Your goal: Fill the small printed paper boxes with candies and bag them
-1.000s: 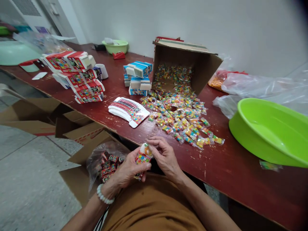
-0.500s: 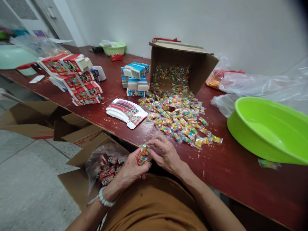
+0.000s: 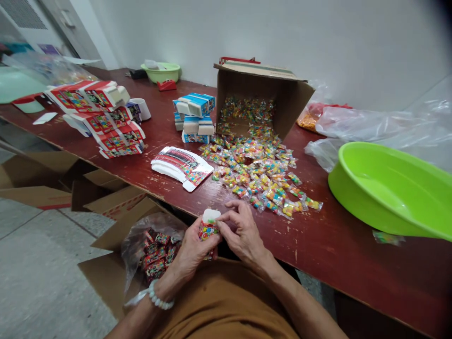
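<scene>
My left hand [image 3: 194,247] is closed around a small red printed candy box [image 3: 208,230], held upright in front of my lap. Its white flap stands up at the open top. A bit of a green candy packet [image 3: 211,221] shows in the opening. My right hand [image 3: 243,230] has its thumb and index fingertip pinched at that packet, while the other fingers are bent above. Loose clear packets of coloured candy [image 3: 261,174] spread over the table beyond my hands. A stack of flat printed box blanks [image 3: 181,165] lies left of them.
A tipped carton [image 3: 293,103] spills the packets. Bundles of red boxes [image 3: 106,117] and blue boxes [image 3: 194,117] stand on the red table [image 3: 339,263]. At right is a green basin [image 3: 381,197]. Below left, a bag-lined carton [image 3: 102,282] holds filled boxes [image 3: 158,252].
The candy packet has sunk deeper into the box, and the white flap now shows. My right fingers have shifted slightly to the box's right edge. The view has turned a little to the right.
</scene>
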The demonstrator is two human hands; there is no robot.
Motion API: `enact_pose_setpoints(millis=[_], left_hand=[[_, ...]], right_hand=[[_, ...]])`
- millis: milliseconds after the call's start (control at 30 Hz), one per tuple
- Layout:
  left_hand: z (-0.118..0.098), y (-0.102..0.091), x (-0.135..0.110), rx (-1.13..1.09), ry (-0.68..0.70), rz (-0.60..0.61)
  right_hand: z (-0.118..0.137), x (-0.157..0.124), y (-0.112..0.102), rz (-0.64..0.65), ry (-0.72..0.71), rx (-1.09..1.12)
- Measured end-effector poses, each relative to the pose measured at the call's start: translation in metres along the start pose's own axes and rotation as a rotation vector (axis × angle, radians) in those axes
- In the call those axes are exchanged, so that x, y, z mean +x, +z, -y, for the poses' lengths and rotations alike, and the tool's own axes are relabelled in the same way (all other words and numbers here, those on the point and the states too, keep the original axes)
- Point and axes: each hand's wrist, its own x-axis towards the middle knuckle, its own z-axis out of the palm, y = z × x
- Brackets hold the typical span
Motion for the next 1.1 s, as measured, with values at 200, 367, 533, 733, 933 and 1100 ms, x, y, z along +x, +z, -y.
enact_pose_setpoints(millis=[200, 367, 533, 733, 933, 1100], left_hand=[[-0.007, -0.007, -0.002, -0.265, -0.12, 0.069], [-0.004, -0.003, 0.002, -0.278, -0.159, 0.036], [0.001, 0.0, 0.003, -0.155, -0.046, 0.01], [-0.013, -0.003, 0.004, -0.464, -0.25, 0.145], [-0.007, -0.003, 0.009, -0.516, -0.291, 0.158], [-0.002, -0.002, 0.011, -0.41, -0.211, 0.128]], right_hand=[[-0.002, 0.014, -0.026, 0.36, 0.018, 0.233], [-0.006, 0.008, -0.005, 0.259, 0.386, 0.775], [-0.003, 0.003, 0.009, 0.206, 0.288, 0.69], [-0.003, 0.005, 0.002, 0.09, -0.091, 0.343], [0.002, 0.008, -0.003, 0.265, 0.088, 0.506], [0.002, 0.017, 0.007, 0.274, 0.457, 0.84]])
